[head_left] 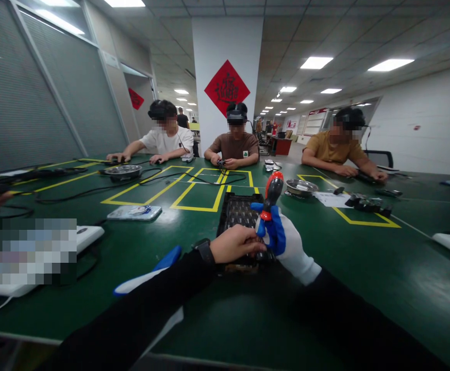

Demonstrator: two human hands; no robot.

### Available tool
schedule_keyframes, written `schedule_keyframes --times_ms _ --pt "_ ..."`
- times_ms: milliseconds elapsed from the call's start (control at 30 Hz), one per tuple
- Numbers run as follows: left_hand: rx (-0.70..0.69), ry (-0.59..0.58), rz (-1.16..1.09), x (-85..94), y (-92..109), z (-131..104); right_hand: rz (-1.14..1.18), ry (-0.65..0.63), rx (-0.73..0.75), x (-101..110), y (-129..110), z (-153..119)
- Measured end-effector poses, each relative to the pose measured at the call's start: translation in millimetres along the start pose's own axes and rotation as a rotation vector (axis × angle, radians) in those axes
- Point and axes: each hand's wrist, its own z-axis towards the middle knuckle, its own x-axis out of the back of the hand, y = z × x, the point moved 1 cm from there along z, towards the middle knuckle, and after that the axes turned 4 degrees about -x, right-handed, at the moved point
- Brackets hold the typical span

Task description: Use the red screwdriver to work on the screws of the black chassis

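While both my hands meet just right of centre, here's the line-up: my gloved right hand (284,239) has its fingers wrapped round the lower part of a red-and-black tool (274,189), which looks like a screwdriver. Its long axis stands nearly upright, the rounded red end on top and leaning slightly to the right of the frame; the lower end drops out of sight behind my fingers, so I can't tell what the tip touches. And that's what everything hangs on here: the handle rises straight up out of my right grip, the nearer hand by far, while my bare left hand (234,245) comes in from the left, below the handle, up against the glove. Its fingers are bent and gathered toward the glove, but whether they pinch anything, I cannot tell. Right beneath and behind the two hands lies the black tray (222,216), long side running away from me up the frame, with rows of shiny shapes in it. Over to the lower left, beyond my watch (204,251), a blue-and-white glove (147,275) lies loose on the green table (194,237), and above that, left of centre, a phone (134,213). Across the top, three co-workers sit facing my way, a metal bowl (302,188) standing on the right.
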Motion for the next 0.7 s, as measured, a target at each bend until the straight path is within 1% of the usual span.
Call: schedule_keyframes --times_ms 67,133,200,267,333,433,600,633,700 --pt "-0.007 -0.007 -0.016 -0.1 -1 0 -0.030 -0.014 0.004 1 -3 -1" --pt "-0.017 -0.008 -0.021 -0.7 -3 0 0.040 -0.001 -0.090 -3 -5 0" --pt "-0.024 -0.012 -0.007 -1.2 -4 0 0.139 0.045 -0.184 -8 -4 1" --pt "-0.021 -0.015 0.013 -1.4 -3 1 0.194 0.090 -0.218 -13 -2 2" --pt "-0.015 -0.019 0.013 -1.1 -2 1 0.190 0.120 -0.204 -15 0 3" --pt "-0.012 -0.008 0.001 -0.1 1 1 0.139 0.125 -0.146 -12 0 2" --pt "-0.014 0.004 0.007 0.4 2 1 0.012 0.011 -0.037 -3 -8 -2" --pt "-0.016 0.007 0.011 0.4 1 1 0.002 0.008 -0.036 -3 -10 -2" --pt "-0.027 0.006 0.020 0.6 1 0 0.031 0.049 -0.077 -5 -13 -1"
